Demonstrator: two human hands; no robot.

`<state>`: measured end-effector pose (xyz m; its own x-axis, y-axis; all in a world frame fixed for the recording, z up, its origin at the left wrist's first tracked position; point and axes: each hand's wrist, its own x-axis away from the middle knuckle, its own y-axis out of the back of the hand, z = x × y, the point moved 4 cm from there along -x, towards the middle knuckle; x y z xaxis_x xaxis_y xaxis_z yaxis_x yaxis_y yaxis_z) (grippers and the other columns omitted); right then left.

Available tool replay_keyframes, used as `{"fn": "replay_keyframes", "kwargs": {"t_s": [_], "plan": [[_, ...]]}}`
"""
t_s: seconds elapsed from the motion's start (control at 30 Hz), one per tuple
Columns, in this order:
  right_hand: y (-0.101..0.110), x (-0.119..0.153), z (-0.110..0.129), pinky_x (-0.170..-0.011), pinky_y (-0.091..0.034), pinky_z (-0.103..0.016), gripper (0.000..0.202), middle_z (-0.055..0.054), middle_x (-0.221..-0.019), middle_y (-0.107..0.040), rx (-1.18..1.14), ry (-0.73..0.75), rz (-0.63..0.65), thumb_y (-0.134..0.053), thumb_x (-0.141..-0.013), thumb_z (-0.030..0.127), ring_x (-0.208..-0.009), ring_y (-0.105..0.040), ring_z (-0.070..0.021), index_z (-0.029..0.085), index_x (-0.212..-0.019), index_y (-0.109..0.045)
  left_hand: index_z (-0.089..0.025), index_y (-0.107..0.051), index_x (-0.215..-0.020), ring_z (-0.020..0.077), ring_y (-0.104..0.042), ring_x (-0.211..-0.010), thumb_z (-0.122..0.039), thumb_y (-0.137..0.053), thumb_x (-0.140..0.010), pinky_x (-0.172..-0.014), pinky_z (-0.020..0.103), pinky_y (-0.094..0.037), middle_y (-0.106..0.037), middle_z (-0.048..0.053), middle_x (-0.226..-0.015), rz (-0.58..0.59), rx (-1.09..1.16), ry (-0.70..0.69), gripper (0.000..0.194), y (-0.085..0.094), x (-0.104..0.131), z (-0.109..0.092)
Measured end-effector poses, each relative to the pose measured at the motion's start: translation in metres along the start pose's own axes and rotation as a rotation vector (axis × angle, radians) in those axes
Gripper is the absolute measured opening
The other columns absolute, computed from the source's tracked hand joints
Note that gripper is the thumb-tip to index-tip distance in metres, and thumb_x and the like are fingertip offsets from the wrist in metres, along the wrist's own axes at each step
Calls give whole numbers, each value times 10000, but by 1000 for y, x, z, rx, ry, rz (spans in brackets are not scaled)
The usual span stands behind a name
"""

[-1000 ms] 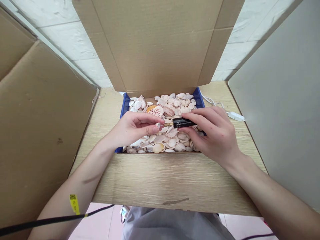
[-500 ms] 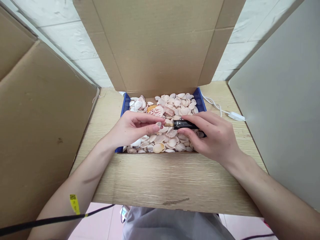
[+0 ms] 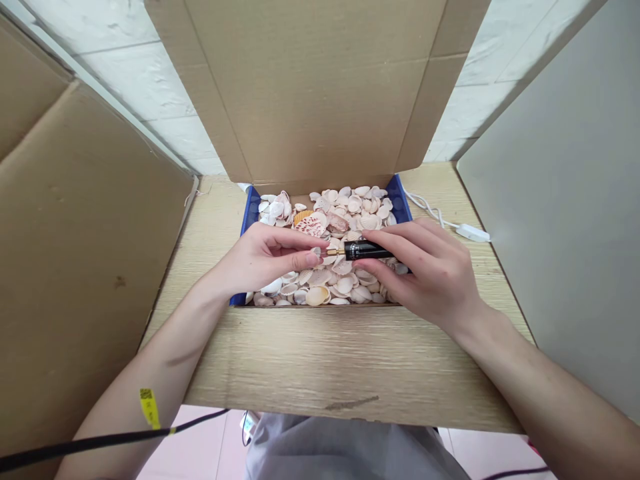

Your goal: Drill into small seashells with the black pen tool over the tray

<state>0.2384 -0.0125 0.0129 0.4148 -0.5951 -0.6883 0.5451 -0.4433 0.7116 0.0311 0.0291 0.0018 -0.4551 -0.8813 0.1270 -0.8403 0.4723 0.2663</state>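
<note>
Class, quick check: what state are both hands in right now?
Left hand: closed, pinching a small pale shell.
Right hand: closed, gripping a black tool.

The rotary tool (image 3: pixel 369 250) is black with pale lettering, its chuck (image 3: pixel 336 252) brass-gold. The pinched shell (image 3: pixel 317 252) is whitish. The heaped shells (image 3: pixel 345 285) run cream, white and pale pink; 1 ribbed shell (image 3: pixel 302 217) is orange, and 1 speckled shell (image 3: pixel 311 225) shows dark red flecks on white. The box (image 3: pixel 251 208) is blue at the sides with a tan lid (image 3: pixel 325 87). The worktop (image 3: pixel 300 353) is pale wood with streaky grain. The inline switch (image 3: pixel 473 233) is white, the tag (image 3: pixel 149 408) yellow with black print.
</note>
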Motion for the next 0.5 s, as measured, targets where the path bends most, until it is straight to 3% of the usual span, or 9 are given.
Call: {"fn": "replay_keyframes", "kwargs": {"t_s": [0.5], "plan": [[2, -1, -1, -672, -501, -355, 209, -60, -906, -731, 29, 42, -41, -695, -848, 281, -766, -639, -201, 232, -1045, -649, -185, -791, -904, 145, -718, -741, -160, -786, -718, -678, 212, -583, -788, 32, -841, 12, 37, 12, 188, -3, 0, -3]]}}
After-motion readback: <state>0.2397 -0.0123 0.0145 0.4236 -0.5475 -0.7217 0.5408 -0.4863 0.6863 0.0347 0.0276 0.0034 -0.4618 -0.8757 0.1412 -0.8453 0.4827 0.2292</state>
